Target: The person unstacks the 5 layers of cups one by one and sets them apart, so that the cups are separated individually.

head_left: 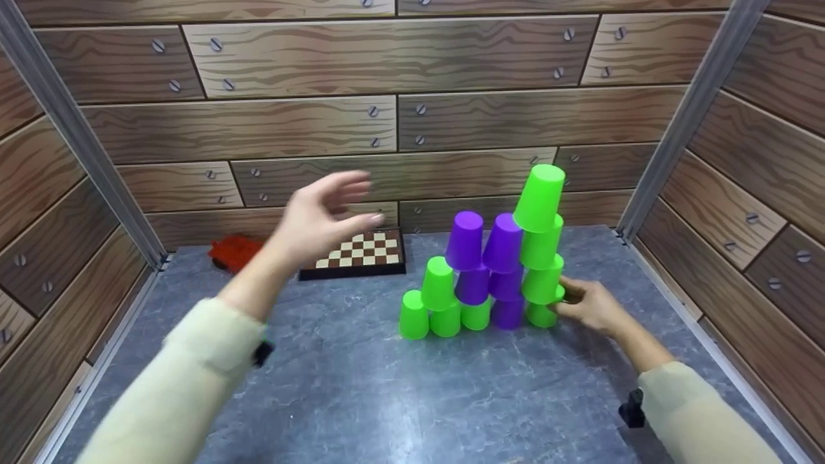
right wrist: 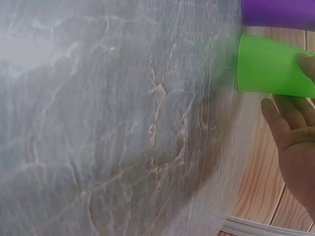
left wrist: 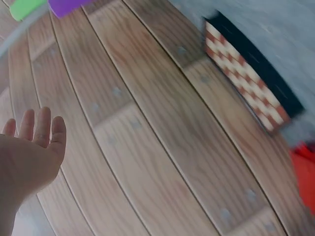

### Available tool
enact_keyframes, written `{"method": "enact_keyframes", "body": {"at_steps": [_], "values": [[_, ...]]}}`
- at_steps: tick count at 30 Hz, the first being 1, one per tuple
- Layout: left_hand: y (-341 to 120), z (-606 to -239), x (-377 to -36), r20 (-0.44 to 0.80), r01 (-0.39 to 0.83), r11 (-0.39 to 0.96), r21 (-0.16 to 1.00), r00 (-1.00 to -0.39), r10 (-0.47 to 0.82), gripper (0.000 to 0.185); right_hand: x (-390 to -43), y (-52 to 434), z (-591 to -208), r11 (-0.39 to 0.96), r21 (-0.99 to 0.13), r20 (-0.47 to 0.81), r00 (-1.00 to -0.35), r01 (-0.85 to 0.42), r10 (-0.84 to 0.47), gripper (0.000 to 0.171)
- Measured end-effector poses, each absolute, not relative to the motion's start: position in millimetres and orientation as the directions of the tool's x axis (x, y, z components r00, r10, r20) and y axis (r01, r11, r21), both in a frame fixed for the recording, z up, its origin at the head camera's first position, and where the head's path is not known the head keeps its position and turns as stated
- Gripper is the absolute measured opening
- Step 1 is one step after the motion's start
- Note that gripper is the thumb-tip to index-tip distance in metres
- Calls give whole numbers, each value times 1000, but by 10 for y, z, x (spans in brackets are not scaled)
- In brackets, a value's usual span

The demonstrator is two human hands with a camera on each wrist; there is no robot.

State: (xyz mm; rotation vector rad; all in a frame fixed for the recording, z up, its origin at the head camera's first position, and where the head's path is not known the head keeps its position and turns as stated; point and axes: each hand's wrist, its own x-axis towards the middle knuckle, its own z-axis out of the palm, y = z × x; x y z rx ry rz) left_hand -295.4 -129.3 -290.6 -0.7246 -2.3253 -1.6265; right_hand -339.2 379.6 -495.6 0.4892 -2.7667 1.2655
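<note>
On the left, above the grey bench, the left hand hangs raised and spread, holding nothing, near the chessboard. Centre, the cup stack leans rightward; the right hand clasps its bottom green cup, seemingly bracing that side.
</note>
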Motion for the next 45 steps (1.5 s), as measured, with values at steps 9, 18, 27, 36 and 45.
{"method": "enact_keyframes", "body": {"at_steps": [9, 18, 27, 36, 45], "values": [[-193, -2817, -3242, 452, 543, 166, 823, -804, 387, 67, -3353, 3783, -4966, 619, -725, 192, -951, -304, -242, 66], [589, -2841, -3372, 434, 531, 206, 822, -818, 378, 65, -3360, 3792, -4939, 597, -747, 172, -952, -293, -252, 66], [893, -2938, -3424, 417, 515, 213, 830, -827, 377, 70, -3350, 3777, -4953, 554, -776, 180, -947, -303, -265, 64], [999, -2961, -3445, 426, 529, 222, 819, -821, 381, 67, -3360, 3796, -4949, 571, -762, 184, -948, -304, -260, 64], [857, -2885, -3374, 456, 539, 159, 827, -810, 370, 62, -3337, 3798, -4962, 574, -764, 181, -952, -294, -247, 65]]}}
